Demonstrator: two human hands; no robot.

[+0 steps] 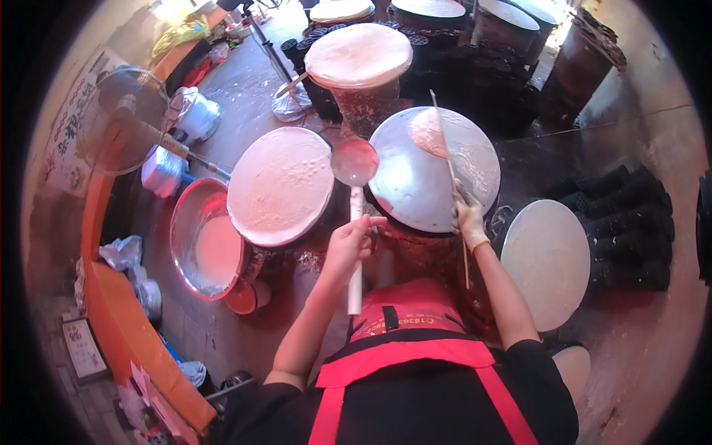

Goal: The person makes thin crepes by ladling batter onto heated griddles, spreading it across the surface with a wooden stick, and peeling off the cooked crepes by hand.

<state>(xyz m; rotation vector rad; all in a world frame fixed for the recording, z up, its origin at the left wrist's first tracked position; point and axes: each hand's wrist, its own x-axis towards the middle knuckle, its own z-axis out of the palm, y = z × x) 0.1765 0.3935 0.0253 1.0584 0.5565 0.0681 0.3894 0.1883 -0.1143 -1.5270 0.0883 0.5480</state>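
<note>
My left hand [354,243] is closed round the white handle of a ladle [354,162], one finger stretched out. The ladle's wet bowl is over the gap between two round griddles. In a pale glove, my right hand [469,213] grips a long thin stick [446,137] that crosses the right griddle [411,189]. A patch of pale batter [426,132] lies near this griddle's far edge, beside the stick, and a thin film shows to the stick's right. A pale sheet of batter or pancake [280,185] covers the left griddle.
A metal basin [196,256] of batter stands left, with a small red pot [247,297] below. Stacked pancakes [358,55] stand ahead; a pale round board [546,263] is at right. Black cylinders [627,230] lie along the right wall. A fan [122,122] stands left.
</note>
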